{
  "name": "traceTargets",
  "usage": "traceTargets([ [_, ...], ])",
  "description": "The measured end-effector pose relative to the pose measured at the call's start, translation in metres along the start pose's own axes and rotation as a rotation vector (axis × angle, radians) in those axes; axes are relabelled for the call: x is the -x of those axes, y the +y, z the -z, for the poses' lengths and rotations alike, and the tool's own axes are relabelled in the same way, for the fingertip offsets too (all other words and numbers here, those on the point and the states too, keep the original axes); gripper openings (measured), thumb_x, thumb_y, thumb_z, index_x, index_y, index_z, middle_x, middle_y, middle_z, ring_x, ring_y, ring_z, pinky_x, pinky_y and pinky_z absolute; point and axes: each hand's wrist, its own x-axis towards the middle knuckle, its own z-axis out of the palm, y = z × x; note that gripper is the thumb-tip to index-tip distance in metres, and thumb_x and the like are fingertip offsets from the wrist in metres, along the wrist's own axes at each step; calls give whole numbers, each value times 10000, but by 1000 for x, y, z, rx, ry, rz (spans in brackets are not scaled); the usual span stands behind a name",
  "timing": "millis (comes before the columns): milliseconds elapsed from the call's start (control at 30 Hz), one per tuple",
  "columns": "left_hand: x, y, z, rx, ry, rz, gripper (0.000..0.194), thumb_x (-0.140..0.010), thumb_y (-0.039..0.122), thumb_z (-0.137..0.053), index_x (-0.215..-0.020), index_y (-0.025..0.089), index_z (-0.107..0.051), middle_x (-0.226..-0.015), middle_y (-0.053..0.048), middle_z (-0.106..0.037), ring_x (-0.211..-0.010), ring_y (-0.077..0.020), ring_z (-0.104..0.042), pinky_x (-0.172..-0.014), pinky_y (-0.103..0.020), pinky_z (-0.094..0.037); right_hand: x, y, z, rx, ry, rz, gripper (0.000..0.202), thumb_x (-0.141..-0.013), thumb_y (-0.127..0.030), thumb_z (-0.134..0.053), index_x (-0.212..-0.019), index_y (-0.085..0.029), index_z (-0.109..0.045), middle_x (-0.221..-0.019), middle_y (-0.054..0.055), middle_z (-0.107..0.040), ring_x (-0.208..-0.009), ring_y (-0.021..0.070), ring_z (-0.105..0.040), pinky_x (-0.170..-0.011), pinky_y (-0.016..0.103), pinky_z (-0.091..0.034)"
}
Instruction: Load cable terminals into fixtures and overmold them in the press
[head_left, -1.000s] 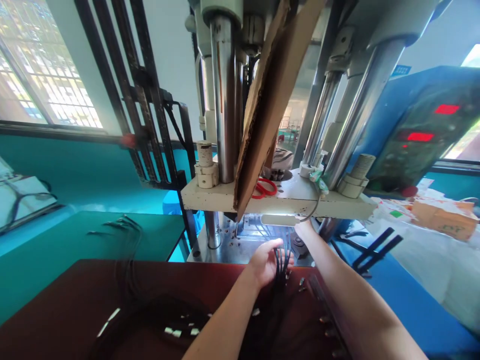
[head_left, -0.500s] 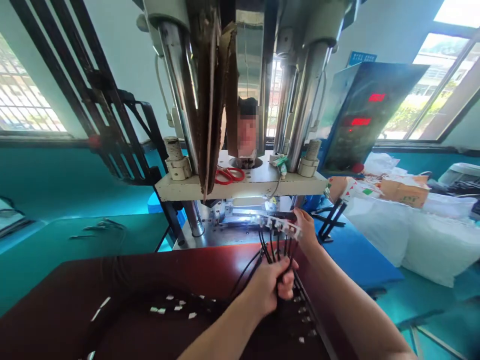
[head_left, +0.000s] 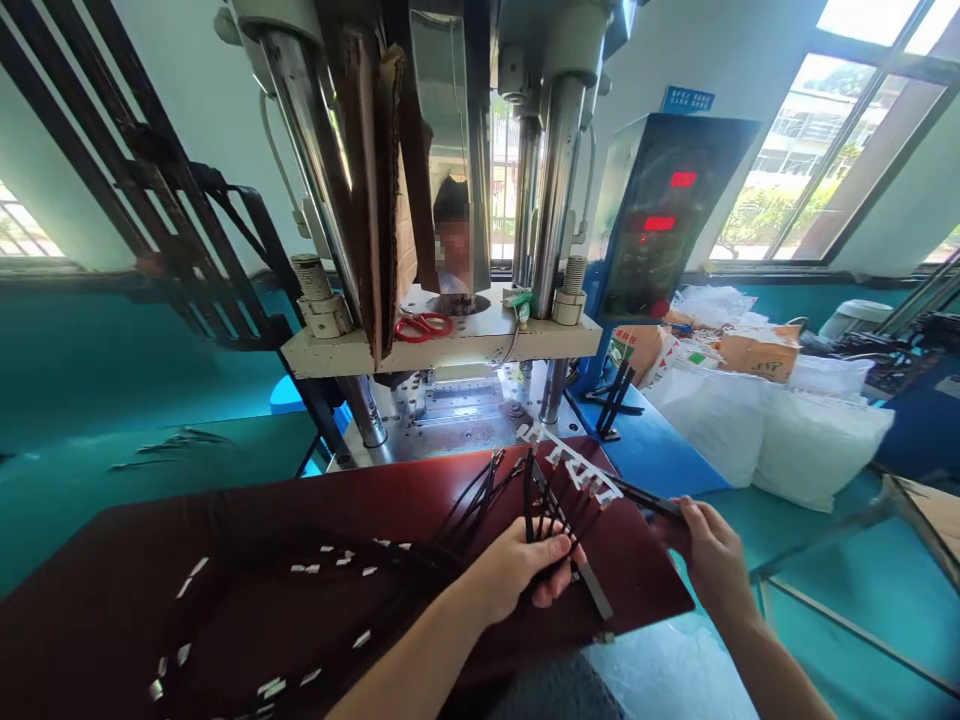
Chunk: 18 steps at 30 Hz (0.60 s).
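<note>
Near the front of the press, my left hand (head_left: 529, 565) is closed round several black cables (head_left: 529, 495). A white plastic sprue strip (head_left: 581, 465) joins their upper ends, standing just above the fist. My right hand (head_left: 709, 550) is off to the right, its fingers closed on the end of a slim black tool (head_left: 646, 494). The tool's far end lies close to the strip; whether they touch I cannot tell. More loose cable ends (head_left: 480, 490) rest on the dark red table (head_left: 420, 485) left of the fist.
Behind the table stands a press with a metal mould (head_left: 459, 395) under its white plate (head_left: 480, 347). Red scissors (head_left: 424, 326) lie on that plate. A coil of labelled black cables (head_left: 247, 545) covers the table's left. A control box (head_left: 660, 215) and white sacks (head_left: 817, 435) are at right.
My right hand has drawn back rightward from beside the press, with the black tool now plainly visible. The view has turned right; my left hand still grips the cables.
</note>
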Motion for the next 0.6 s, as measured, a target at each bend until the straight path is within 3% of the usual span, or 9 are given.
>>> traceTargets([
  [100,-5,1,2,73,12,72,387,-695,445,-638,-779,75,-564,-479,8,-433,-378,-40,-326,-368,-164,-191,18,2,22,193,-152,-22,482,-619,-497,-656,-941,-165,-519,-714,58,-638,-601,216,-614,-576,341,-507],
  [167,-7,1,4,99,3,93,380,-687,432,-651,-776,73,-568,-481,9,-428,-375,-34,-318,-372,-160,-184,25,2,30,497,-285,129,408,-663,-445,-612,-957,-168,-554,-798,80,-641,-714,240,-611,-670,384,-498],
  [233,-9,1,6,121,-7,101,380,-676,424,-664,-777,69,-572,-481,12,-423,-371,-29,-307,-376,-160,-184,29,3,33,843,-367,371,287,-699,-373,-561,-898,-171,-607,-879,94,-621,-834,257,-576,-756,413,-465],
  [300,-9,0,8,131,-11,102,379,-674,422,-669,-778,71,-570,-484,14,-424,-370,-28,-302,-380,-162,-187,31,3,32,1115,-397,551,203,-727,-311,-523,-836,-180,-633,-964,101,-587,-929,273,-528,-809,444,-426],
  [367,-8,-1,8,120,-21,101,372,-687,421,-661,-783,74,-568,-490,12,-428,-372,-28,-301,-382,-164,-188,33,-2,27,1269,-412,631,170,-757,-284,-509,-824,-192,-635,-1040,100,-557,-1007,292,-482,-831,470,-400],
  [433,-6,-1,7,89,-28,115,369,-701,421,-650,-788,72,-569,-493,9,-431,-378,-28,-303,-383,-163,-185,34,-14,16,1236,-414,677,195,-800,-310,-496,-900,-198,-620,-1098,97,-536,-1052,284,-459,-852,459,-392],
  [500,-4,-1,6,59,-26,137,371,-707,422,-642,-794,69,-569,-490,10,-427,-382,-27,-301,-384,-160,-181,34,-34,-1,1034,-432,735,276,-848,-364,-458,-1024,-188,-578,-1112,99,-522,-1047,235,-473,-878,391,-401],
  [600,-3,0,2,6,-9,164,369,-712,429,-630,-798,77,-561,-482,15,-423,-379,-30,-301,-378,-159,-180,33,-64,-33,799,-519,759,288,-879,-383,-426,-1043,-187,-559,-1051,70,-544,-968,172,-516,-838,293,-419],
])
